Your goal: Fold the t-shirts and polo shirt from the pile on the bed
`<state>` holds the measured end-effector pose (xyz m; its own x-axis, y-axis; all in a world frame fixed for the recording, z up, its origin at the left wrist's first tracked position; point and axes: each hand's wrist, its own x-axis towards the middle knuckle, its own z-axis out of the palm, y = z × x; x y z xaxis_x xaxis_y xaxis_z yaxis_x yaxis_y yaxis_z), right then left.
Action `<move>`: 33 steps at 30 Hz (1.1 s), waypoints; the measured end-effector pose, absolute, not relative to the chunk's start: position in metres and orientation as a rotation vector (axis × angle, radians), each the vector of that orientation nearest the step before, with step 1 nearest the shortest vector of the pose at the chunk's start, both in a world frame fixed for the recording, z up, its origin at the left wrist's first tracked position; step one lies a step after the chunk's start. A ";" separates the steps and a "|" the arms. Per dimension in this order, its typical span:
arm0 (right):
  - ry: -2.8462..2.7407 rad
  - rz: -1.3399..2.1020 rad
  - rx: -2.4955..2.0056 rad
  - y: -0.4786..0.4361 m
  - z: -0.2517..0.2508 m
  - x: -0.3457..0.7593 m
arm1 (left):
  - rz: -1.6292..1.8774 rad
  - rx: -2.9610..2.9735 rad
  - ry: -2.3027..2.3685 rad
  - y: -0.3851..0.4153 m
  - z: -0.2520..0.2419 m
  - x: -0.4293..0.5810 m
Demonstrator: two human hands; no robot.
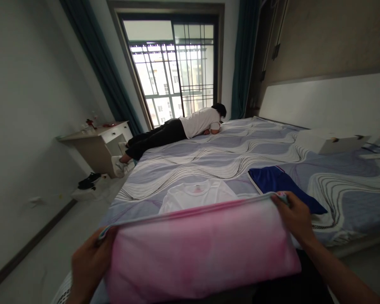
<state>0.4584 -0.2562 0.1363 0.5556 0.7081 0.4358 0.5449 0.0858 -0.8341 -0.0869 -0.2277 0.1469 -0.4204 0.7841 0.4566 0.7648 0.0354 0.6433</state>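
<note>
A pink and white cloth [196, 249], folded along its top edge, is stretched between my two hands over the near edge of the bed. My left hand [90, 261] pinches its upper left corner, and my right hand [294, 215] grips the upper right corner. Whether it is a garment or a plain cloth I cannot tell. Just beyond it a white T-shirt [198, 192] lies on the bed, its lower part hidden behind the cloth. To the right of the shirt, near my right hand, rests a folded dark blue garment [281, 185].
The bed [221, 156] has a wavy grey and white sheet. Another person [198, 122] lies across its far side. A white box [327, 141] sits near the headboard [332, 95]. At left stand a small desk [98, 141] and black shoes [88, 181] on a box.
</note>
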 end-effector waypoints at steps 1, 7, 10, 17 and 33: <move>-1.141 0.211 -1.548 -0.233 0.129 0.458 | 1.333 1.714 2.175 -0.208 0.143 -0.083; -1.327 0.382 -1.571 -0.135 0.048 0.471 | 1.148 1.837 1.800 -0.105 0.071 -0.067; -1.343 0.432 -1.640 -0.108 0.009 0.479 | 1.140 1.783 1.805 -0.076 0.034 -0.071; -1.308 0.437 -1.665 -0.055 -0.017 0.492 | 1.130 1.723 1.798 -0.020 0.024 -0.074; -1.454 0.197 -2.236 0.034 -0.016 0.492 | 0.673 1.839 2.169 0.063 0.017 -0.068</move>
